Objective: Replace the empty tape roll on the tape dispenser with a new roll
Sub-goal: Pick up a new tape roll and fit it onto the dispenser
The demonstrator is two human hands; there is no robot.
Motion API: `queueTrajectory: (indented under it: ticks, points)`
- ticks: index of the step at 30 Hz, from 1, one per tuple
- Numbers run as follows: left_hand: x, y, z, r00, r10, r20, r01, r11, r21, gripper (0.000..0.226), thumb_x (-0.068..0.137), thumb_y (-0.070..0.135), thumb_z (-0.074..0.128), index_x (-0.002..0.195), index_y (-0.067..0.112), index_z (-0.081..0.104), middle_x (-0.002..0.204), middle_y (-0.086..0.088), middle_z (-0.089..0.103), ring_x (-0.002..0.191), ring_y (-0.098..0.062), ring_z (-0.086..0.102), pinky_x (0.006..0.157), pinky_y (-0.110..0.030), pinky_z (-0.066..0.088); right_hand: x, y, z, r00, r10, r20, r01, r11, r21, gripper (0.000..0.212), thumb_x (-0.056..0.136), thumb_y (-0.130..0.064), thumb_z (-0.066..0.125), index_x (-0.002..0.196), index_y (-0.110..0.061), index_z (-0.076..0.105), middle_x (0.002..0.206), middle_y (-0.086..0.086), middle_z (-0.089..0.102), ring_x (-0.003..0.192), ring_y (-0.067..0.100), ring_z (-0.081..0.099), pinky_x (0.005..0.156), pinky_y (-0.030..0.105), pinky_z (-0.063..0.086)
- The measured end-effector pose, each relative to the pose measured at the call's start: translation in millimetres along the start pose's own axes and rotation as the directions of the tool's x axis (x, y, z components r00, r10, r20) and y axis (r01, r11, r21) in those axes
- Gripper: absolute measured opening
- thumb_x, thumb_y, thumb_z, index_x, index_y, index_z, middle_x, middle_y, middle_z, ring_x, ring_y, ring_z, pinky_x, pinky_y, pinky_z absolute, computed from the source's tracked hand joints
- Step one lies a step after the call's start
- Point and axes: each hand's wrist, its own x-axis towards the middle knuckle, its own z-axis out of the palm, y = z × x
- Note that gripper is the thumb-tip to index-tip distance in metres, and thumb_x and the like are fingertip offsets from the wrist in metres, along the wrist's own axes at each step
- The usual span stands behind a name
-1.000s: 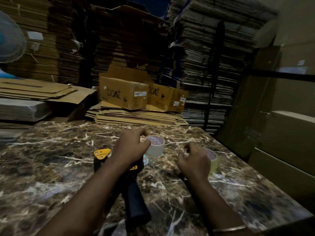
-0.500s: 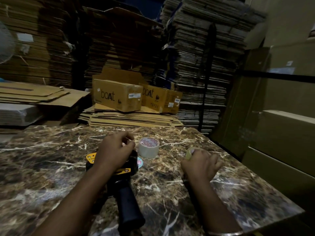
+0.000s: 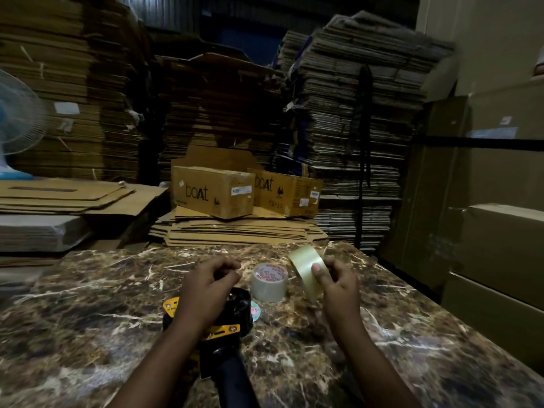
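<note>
A black and yellow tape dispenser [image 3: 226,334] lies on the marble table [image 3: 88,319], its dark handle pointing toward me. My left hand [image 3: 206,287] hovers over the dispenser's head with fingers curled; whether it holds anything is hidden. My right hand [image 3: 338,287] grips a yellowish clear tape roll [image 3: 306,267], lifted off the table and tilted on edge. A second tape roll [image 3: 269,282] with a printed red and white core stands flat on the table between my hands.
Two brown "boat" cartons [image 3: 213,191] sit on flattened cardboard [image 3: 235,231] behind the table. Tall stacks of flat cardboard [image 3: 353,113] fill the back. A fan [image 3: 17,119] stands far left. Large boxes [image 3: 485,231] line the right side.
My right hand has taken the yellowish roll off the table and raised it, turning it on edge. My left hand stays over the dispenser's head.
</note>
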Motion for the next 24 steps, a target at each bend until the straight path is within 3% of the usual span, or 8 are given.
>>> queueTrajectory:
  ticks: [3,6,9,11,15,18,21,24]
  points:
    - [2.0,-3.0,2.1,0.999,-0.039,0.028,0.041,0.997,-0.072,0.009,0.090,0.019,0.069,0.094,0.023,0.076,0.098,0.004,0.075,0.096,-0.012,0.069,0.089,-0.042,0.056,5.8,-11.4,15.3,0.989,0.119,0.090,-0.144,0.924,0.354,0.015,0.097,-0.008,0.057,0.093,-0.003,0.070,0.087,0.012,0.070,0.077,0.025,0.062,0.057,0.028,0.050]
    - [2.8,-0.2,0.9,0.996,-0.077,0.037,0.082,0.982,-0.173,0.031,0.089,0.046,0.059,0.105,0.026,0.074,0.104,0.003,0.076,0.100,-0.015,0.069,0.093,-0.049,0.054,5.7,-25.7,37.1,0.927,0.238,0.289,-0.369,0.707,0.604,0.021,0.100,-0.005,0.048,0.089,-0.002,0.066,0.070,0.007,0.069,0.065,0.019,0.064,0.055,0.027,0.055]
    - [5.5,-0.6,-2.3,0.993,-0.113,0.042,0.120,0.959,-0.258,0.052,0.078,0.060,0.054,0.116,0.026,0.070,0.114,0.000,0.073,0.108,-0.017,0.067,0.096,-0.048,0.051,4.4,-30.9,56.5,0.845,0.297,0.444,-0.530,0.568,0.629,0.023,0.102,-0.012,0.044,0.098,-0.001,0.064,0.072,0.010,0.066,0.065,0.020,0.060,0.064,0.032,0.055]
    - [8.0,-0.3,-4.1,0.983,-0.167,0.080,0.184,0.933,-0.308,0.057,0.074,0.060,0.059,0.118,0.025,0.068,0.118,-0.003,0.071,0.113,-0.021,0.065,0.089,-0.041,0.052,1.9,-32.5,63.9,0.800,0.310,0.514,-0.597,0.498,0.630,0.026,0.104,-0.016,0.042,0.095,-0.003,0.063,0.067,0.008,0.065,0.060,0.019,0.060,0.062,0.032,0.054]
    - [12.4,-0.9,-7.1,0.951,-0.281,0.130,0.310,0.860,-0.405,0.038,0.090,0.029,0.065,0.124,0.012,0.063,0.121,-0.012,0.069,0.114,-0.027,0.064,0.082,-0.034,0.049,-7.7,-29.3,66.9,0.742,0.299,0.600,-0.669,0.374,0.642,0.030,0.105,-0.021,0.040,0.093,-0.004,0.063,0.063,0.008,0.067,0.052,0.018,0.068,0.046,0.030,0.057]
    - [12.6,-0.8,-7.4,0.941,-0.291,0.174,0.338,0.845,-0.414,0.032,0.092,0.020,0.063,0.121,0.007,0.064,0.116,-0.015,0.071,0.106,-0.030,0.067,0.082,-0.036,0.050,-11.8,-25.9,66.4,0.723,0.277,0.633,-0.690,0.322,0.648,0.036,0.104,-0.024,0.041,0.088,-0.003,0.065,0.063,0.009,0.067,0.052,0.021,0.068,0.047,0.032,0.058]
    - [9.4,5.7,-8.1,0.942,-0.288,0.175,0.336,0.845,-0.416,0.014,0.094,0.015,0.061,0.105,0.010,0.069,0.100,-0.012,0.072,0.085,-0.023,0.069,0.071,-0.030,0.053,-16.4,-29.5,64.4,0.722,0.247,0.646,-0.691,0.310,0.653,0.054,0.104,-0.027,0.038,0.075,0.002,0.072,0.063,0.015,0.071,0.054,0.025,0.072,0.045,0.033,0.058]
    - [7.7,7.6,-9.9,0.950,-0.261,0.169,0.309,0.847,-0.432,0.014,0.094,0.014,0.061,0.095,0.004,0.071,0.092,-0.015,0.070,0.075,-0.019,0.068,0.068,-0.026,0.055,-18.7,-28.3,65.4,0.735,0.246,0.632,-0.673,0.370,0.640,0.043,0.106,-0.031,0.035,0.098,-0.001,0.065,0.066,0.013,0.074,0.059,0.023,0.074,0.049,0.032,0.059]
